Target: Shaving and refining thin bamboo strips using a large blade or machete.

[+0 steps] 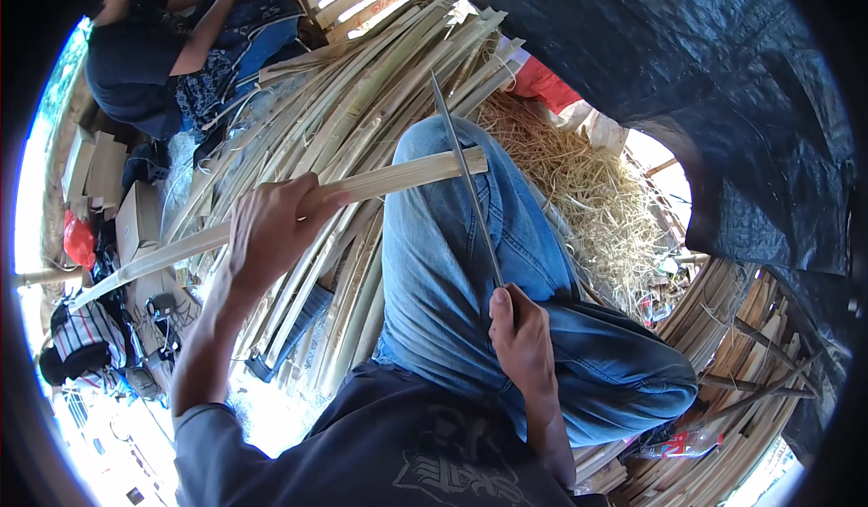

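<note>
My left hand (276, 222) is closed around a long pale bamboo strip (389, 180), which slants from the lower left up to my knee. My right hand (522, 333) grips a long narrow knife (470, 191) near its lower end, its thin blade pointing up and away. The blade crosses the strip close to the strip's right end, above my jeans-covered knee (434, 227). Whether the edge bites into the strip I cannot tell. The handle is mostly hidden in my right fist.
A large heap of split bamboo strips (362, 114) lies beyond my knee. Shavings (588, 195) pile up to the right, below a black plastic sheet (723, 64). More strips and a plastic bottle (683, 444) lie at the lower right. Another person (145, 60) sits at the far left.
</note>
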Tool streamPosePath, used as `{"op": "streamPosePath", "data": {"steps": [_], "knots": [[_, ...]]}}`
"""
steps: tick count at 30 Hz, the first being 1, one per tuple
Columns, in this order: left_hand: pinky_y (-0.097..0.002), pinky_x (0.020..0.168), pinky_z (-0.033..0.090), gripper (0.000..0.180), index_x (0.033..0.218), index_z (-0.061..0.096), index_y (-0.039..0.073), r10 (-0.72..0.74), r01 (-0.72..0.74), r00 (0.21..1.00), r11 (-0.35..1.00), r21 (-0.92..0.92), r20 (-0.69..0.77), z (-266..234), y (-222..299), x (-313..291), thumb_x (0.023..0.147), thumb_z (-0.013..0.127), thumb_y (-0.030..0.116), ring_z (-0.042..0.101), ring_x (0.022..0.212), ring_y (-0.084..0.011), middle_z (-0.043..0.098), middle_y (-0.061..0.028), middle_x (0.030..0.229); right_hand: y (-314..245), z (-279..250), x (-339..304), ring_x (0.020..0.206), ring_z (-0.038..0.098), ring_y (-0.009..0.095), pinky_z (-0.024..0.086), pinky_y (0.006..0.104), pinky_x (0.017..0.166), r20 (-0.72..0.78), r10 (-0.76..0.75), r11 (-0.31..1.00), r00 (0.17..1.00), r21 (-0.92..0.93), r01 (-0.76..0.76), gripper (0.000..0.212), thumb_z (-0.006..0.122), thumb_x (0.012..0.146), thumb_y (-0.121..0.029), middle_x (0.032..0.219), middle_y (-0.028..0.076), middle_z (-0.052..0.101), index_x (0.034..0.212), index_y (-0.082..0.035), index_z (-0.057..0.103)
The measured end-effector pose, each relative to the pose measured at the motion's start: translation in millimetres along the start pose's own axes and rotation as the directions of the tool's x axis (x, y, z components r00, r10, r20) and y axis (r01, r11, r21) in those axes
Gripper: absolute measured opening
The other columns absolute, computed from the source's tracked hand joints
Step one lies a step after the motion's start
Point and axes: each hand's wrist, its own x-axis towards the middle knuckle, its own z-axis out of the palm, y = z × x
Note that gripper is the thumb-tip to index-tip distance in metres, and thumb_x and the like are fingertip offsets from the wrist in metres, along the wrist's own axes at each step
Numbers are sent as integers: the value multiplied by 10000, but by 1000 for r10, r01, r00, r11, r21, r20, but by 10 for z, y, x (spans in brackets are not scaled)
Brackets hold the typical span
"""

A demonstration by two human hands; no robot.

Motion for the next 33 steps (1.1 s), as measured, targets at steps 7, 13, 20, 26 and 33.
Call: {"op": "streamPosePath", "data": {"steps": [7, 13, 20, 26, 33], "knots": [[-403, 562, 462, 403, 815, 720, 54, -5, 31, 992, 977, -213, 123, 332, -36, 173, 919, 734, 443, 603, 516, -218, 640, -83, 602, 167, 62, -28, 665, 560, 501, 403, 503, 583, -32, -6, 1000, 999, 17, 6, 333, 529, 1058, -224, 667, 243, 557, 815, 4, 544], [-364, 489, 475, 686, 767, 699, 45, 68, 108, 887, 930, -350, 456, 588, -185, 466, 981, 523, 672, 594, 494, -155, 646, -58, 595, 195, 68, -6, 622, 546, 485, 393, 490, 564, -38, -14, 998, 999, 59, 17, 331, 525, 1056, -214, 641, 236, 526, 808, 5, 527], [-335, 474, 418, 718, 696, 614, 117, 216, 253, 776, 754, -606, 593, 638, -134, 525, 988, 409, 740, 479, 477, -89, 525, 27, 584, 120, 60, -19, 607, 545, 483, 391, 486, 556, -58, -33, 999, 998, -17, 32, 333, 514, 1059, -226, 628, 229, 520, 816, 0, 529], [-363, 492, 417, 718, 716, 619, 92, 110, 195, 803, 880, -434, 585, 504, 70, 623, 1008, 398, 709, 506, 514, -117, 518, -2, 583, 6, 70, 146, 681, 555, 503, 400, 487, 573, -129, -47, 998, 991, -49, 40, 368, 513, 1064, -253, 664, 247, 530, 811, 14, 531], [-343, 450, 382, 690, 652, 588, 92, 103, 213, 803, 870, -445, 587, 503, 101, 672, 1023, 445, 655, 425, 420, -111, 470, 21, 520, 71, 161, 390, 698, 563, 504, 427, 469, 589, -160, -21, 1000, 987, 16, 24, 382, 527, 1061, -278, 689, 253, 559, 838, 28, 571]]}}
